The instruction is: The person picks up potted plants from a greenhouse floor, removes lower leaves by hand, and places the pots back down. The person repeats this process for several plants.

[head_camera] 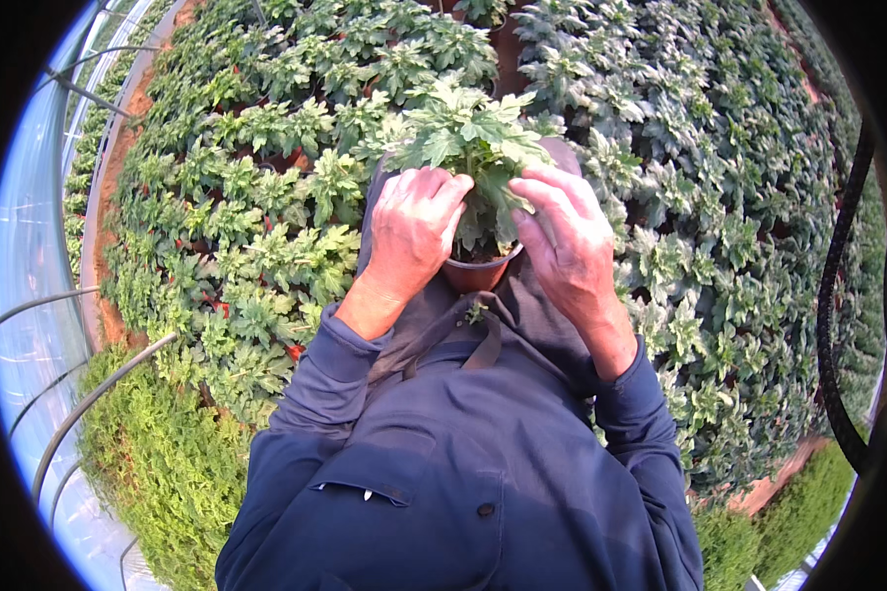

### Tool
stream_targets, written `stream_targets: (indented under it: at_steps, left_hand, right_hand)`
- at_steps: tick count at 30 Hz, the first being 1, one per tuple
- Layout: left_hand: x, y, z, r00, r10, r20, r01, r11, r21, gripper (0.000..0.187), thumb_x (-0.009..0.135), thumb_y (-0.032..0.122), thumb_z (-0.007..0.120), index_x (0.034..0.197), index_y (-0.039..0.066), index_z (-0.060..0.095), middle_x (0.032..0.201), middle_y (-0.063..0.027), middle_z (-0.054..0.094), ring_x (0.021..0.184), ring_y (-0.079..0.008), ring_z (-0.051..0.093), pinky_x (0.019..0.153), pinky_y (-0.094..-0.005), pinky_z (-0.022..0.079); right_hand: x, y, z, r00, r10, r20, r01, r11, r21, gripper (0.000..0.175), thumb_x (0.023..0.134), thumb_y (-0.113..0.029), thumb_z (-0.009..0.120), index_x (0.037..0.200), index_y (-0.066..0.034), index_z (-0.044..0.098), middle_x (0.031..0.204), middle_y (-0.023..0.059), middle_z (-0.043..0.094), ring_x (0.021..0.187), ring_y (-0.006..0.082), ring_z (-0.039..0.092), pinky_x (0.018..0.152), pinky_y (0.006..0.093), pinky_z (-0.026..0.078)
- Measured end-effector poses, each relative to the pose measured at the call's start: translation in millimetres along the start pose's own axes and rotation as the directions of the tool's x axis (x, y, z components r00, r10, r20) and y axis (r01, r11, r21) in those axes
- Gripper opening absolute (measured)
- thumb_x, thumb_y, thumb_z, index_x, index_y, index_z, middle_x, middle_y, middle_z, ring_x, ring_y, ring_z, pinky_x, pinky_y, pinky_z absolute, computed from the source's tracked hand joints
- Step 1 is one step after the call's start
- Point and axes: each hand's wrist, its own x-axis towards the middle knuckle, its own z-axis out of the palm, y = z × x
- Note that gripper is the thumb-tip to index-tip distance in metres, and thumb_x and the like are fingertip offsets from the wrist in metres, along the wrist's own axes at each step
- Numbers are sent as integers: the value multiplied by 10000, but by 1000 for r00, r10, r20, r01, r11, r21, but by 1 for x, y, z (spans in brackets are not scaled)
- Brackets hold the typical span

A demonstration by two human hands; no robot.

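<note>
A potted chrysanthemum plant (466, 137) with lobed green leaves stands between the person's knees, in a reddish-brown plastic pot (477, 277) with a pale rim. Dark soil shows just inside the pot's front edge. At the plant's left side is my left hand (420, 218), thumb and forefinger close together against the foliage; whether a leaf is between them is hidden. My right hand (573, 233) reaches in from the other side, its thumb and forefinger around the edge of a lower leaf (504, 198). A small green sprig (477, 313) lies on the clothing below the pot.
Dense rows of similar chrysanthemums (266, 192) spread left and ahead, with more plants (709, 221) on the right. Finer light-green foliage (162, 458) grows at lower left. Curved metal hoops (96, 391) and plastic sheeting (26, 258) line the left side. A black cord (831, 310) hangs at right.
</note>
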Motion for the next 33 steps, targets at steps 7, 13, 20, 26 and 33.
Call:
stream_targets:
  at_steps: [7, 13, 20, 26, 33]
  left_hand:
    - [5, -10, 4, 966, -242, -96, 200, 926, -319, 147, 851, 42, 662, 995, 40, 691, 911, -124, 642, 799, -310, 646, 726, -405, 527]
    - [17, -19, 7, 916, -395, 77, 400, 877, -265, 226, 838, 114, 694, 1058, 62, 707, 846, -117, 634, 708, -291, 647, 671, -400, 522]
    - [20, -22, 17, 988, -53, -144, 76, 984, 160, 301, 739, 200, 749, 1022, 103, 714, 1070, -124, 582, 1000, -328, 579, 842, -443, 481]
    - [16, -25, 28, 969, -193, -154, 199, 980, 23, 257, 748, 115, 730, 990, 41, 685, 980, -151, 656, 1004, -361, 601, 903, -445, 475]
    - [18, -27, 29, 932, -358, -52, 324, 889, -324, 180, 790, 76, 698, 959, 13, 700, 945, -147, 662, 872, -335, 653, 802, -417, 529]
  right_hand:
    - [-2, 31, 53, 993, -77, 86, 82, 995, -53, 298, 794, -50, 688, 1091, -48, 653, 1090, 110, 654, 1050, 311, 608, 902, 411, 495]
    - [-10, 30, 56, 996, -67, 60, 71, 995, -70, 303, 765, -5, 666, 1066, -36, 646, 1056, 118, 658, 980, 317, 612, 838, 403, 517]
    - [-13, 26, 56, 999, -43, 13, 43, 999, -19, 324, 747, 15, 668, 1065, -39, 639, 1051, 123, 646, 948, 327, 607, 821, 409, 517]
    - [-15, 20, 56, 996, -93, -7, 93, 995, 40, 287, 741, 59, 670, 1018, -11, 648, 1079, 168, 653, 980, 371, 626, 829, 423, 534]
    - [-19, 21, 58, 998, -66, -25, 67, 997, 27, 265, 740, 36, 688, 996, -20, 649, 1079, 154, 650, 987, 357, 628, 836, 421, 533]
